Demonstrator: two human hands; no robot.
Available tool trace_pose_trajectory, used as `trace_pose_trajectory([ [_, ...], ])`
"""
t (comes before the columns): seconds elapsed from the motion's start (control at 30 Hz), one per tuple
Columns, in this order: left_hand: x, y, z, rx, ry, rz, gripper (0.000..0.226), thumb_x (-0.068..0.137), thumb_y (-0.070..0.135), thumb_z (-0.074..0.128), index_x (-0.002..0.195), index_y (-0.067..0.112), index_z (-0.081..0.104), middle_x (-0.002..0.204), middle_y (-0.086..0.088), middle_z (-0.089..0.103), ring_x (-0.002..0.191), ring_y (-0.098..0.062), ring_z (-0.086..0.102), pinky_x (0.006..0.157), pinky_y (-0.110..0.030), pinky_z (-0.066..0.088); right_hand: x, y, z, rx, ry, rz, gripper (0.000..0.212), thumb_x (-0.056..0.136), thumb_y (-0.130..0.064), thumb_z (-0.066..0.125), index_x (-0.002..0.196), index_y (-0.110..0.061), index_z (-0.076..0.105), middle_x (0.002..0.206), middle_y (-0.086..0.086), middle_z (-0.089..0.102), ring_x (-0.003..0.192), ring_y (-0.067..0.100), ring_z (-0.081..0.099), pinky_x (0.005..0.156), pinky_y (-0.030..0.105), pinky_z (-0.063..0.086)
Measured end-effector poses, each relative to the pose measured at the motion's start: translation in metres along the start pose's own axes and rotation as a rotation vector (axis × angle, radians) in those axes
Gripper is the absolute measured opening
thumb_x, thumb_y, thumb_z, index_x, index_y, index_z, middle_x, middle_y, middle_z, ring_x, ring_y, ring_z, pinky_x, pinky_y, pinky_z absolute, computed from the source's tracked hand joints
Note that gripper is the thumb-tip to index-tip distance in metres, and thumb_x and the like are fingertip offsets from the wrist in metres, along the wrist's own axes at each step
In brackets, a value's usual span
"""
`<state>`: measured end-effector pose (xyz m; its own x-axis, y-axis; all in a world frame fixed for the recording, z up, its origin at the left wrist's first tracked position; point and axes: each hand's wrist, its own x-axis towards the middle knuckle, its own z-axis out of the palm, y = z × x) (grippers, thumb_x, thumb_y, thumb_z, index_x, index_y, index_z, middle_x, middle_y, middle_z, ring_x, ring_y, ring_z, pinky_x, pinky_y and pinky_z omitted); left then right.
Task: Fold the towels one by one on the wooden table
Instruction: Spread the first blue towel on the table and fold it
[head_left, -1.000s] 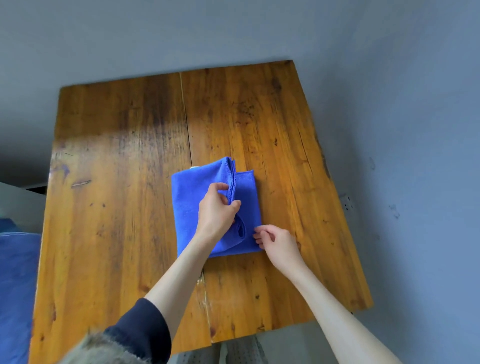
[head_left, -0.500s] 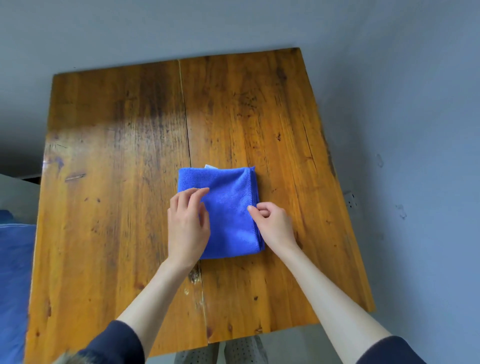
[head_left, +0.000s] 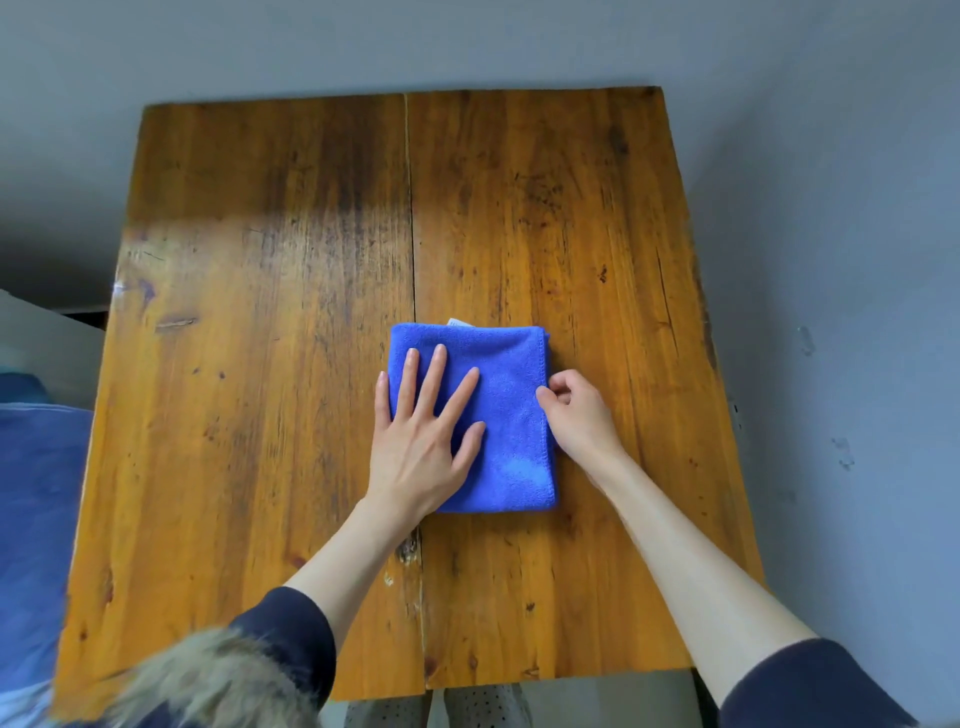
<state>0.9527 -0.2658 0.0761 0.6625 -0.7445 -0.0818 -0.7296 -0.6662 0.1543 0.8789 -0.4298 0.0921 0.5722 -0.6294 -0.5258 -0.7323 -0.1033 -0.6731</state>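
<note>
Head camera, looking down: one folded blue towel (head_left: 511, 415) lies flat near the middle of a wooden table (head_left: 270, 322), just right of the seam between its two boards. The left hand (head_left: 423, 441) rests palm down on the towel's left half, fingers straight and spread, the little finger lying off the cloth on bare wood. The right hand (head_left: 579, 410) sits at the towel's right edge with fingers curled; its fingertips meet the hem, though whether they pinch the fabric or merely touch it cannot be made out. A small white tag (head_left: 460, 322) peeks from under the towel's far edge, most of it hidden. The left palm covers the towel's near left corner.

Two dark sleeves (head_left: 296, 634) are pushed up the forearms, the right one cut off at the bottom corner. A blurred tuft of fur (head_left: 208, 680) fills the lower left, too soft to identify. More blue fabric (head_left: 31, 519), cropped by the left border, lies beside the table. One towel and two hands are in view.
</note>
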Motion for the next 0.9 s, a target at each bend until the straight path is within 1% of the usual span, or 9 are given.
trace_pose_trajectory([
  [0.07,0.002,0.0,0.002,0.026,-0.022,-0.012,0.058,0.09,0.053,0.03,0.143,0.03,0.035,0.155,-0.007,0.023,0.143,-0.033,0.016,0.113,-0.055,0.013,0.0,-0.002,0.0,0.034,-0.011,0.044,0.02,0.093,-0.023,0.051,0.106,-0.009,0.056,0.081,-0.003,0.058,0.084,0.022,0.058,0.078,0.039,0.047],
  [0.13,0.002,0.001,0.003,0.042,-0.042,-0.016,0.059,0.09,0.055,0.028,0.144,0.03,0.033,0.155,-0.007,0.021,0.143,-0.033,0.015,0.113,-0.057,0.012,-0.008,-0.004,0.005,-0.034,0.092,0.02,0.017,0.093,-0.022,0.052,0.106,-0.011,0.054,0.096,0.002,0.061,0.092,0.025,0.058,0.08,0.036,0.044],
  [0.2,0.002,0.002,0.001,0.027,-0.037,-0.002,0.059,0.09,0.054,0.028,0.144,0.03,0.032,0.156,-0.009,0.018,0.143,-0.035,0.012,0.113,-0.058,0.009,-0.02,-0.005,0.013,-0.171,0.311,-0.167,0.02,0.091,-0.014,0.051,0.11,-0.01,0.055,0.111,0.007,0.058,0.101,0.028,0.056,0.083,0.038,0.043],
  [0.27,0.002,0.002,-0.003,-0.016,0.019,0.046,0.055,0.092,0.047,0.031,0.142,0.028,0.036,0.155,-0.011,0.019,0.143,-0.035,0.011,0.113,-0.058,0.008,-0.027,-0.007,0.02,-0.332,0.458,-0.468,0.028,0.087,-0.004,0.053,0.114,-0.005,0.058,0.122,0.014,0.057,0.113,0.032,0.054,0.091,0.043,0.045],
  [0.37,0.011,-0.007,-0.008,-0.055,0.123,0.074,0.05,0.094,0.035,0.031,0.141,0.02,0.039,0.154,-0.012,0.023,0.143,-0.032,0.01,0.113,-0.054,0.008,-0.018,-0.01,0.031,-0.548,0.431,-0.687,0.042,0.086,-0.003,0.055,0.127,-0.002,0.054,0.138,0.019,0.048,0.13,0.034,0.043,0.107,0.051,0.035],
  [0.47,0.021,-0.014,-0.009,-0.068,0.105,0.052,0.052,0.095,0.033,0.028,0.142,0.012,0.036,0.154,-0.012,0.022,0.143,-0.03,0.007,0.114,-0.05,0.008,-0.012,-0.003,0.042,-0.642,0.28,-0.609,0.051,0.095,-0.02,0.045,0.142,-0.006,0.034,0.151,0.015,0.029,0.142,0.03,0.022,0.116,0.049,0.018],
  [0.57,0.023,-0.019,0.0,-0.069,0.051,0.056,0.056,0.094,0.039,0.028,0.145,0.015,0.032,0.155,-0.011,0.017,0.143,-0.028,0.005,0.116,-0.049,0.008,-0.006,0.015,0.044,-0.629,0.21,-0.532,0.054,0.098,-0.032,0.035,0.147,-0.013,0.023,0.156,0.008,0.017,0.145,0.022,0.008,0.118,0.043,0.006],
  [0.8,0.024,-0.023,0.018,-0.068,0.079,0.026,0.058,0.093,0.045,0.03,0.146,0.022,0.027,0.156,-0.008,0.016,0.145,-0.027,0.009,0.117,-0.048,0.008,0.002,0.024,0.047,-0.547,0.219,-0.549,0.057,0.095,-0.04,0.023,0.147,-0.017,0.024,0.156,0.005,0.016,0.144,0.015,0.002,0.118,0.039,0.006],
  [0.9,0.023,-0.023,0.018,-0.034,0.049,0.025,0.059,0.094,0.046,0.027,0.147,0.022,0.023,0.157,-0.009,0.014,0.145,-0.027,0.007,0.116,-0.05,0.009,0.001,0.024,0.046,-0.599,0.186,-0.521,0.056,0.097,-0.04,0.024,0.148,-0.021,0.015,0.157,0.001,0.005,0.143,0.013,-0.005,0.119,0.039,0.003],
])
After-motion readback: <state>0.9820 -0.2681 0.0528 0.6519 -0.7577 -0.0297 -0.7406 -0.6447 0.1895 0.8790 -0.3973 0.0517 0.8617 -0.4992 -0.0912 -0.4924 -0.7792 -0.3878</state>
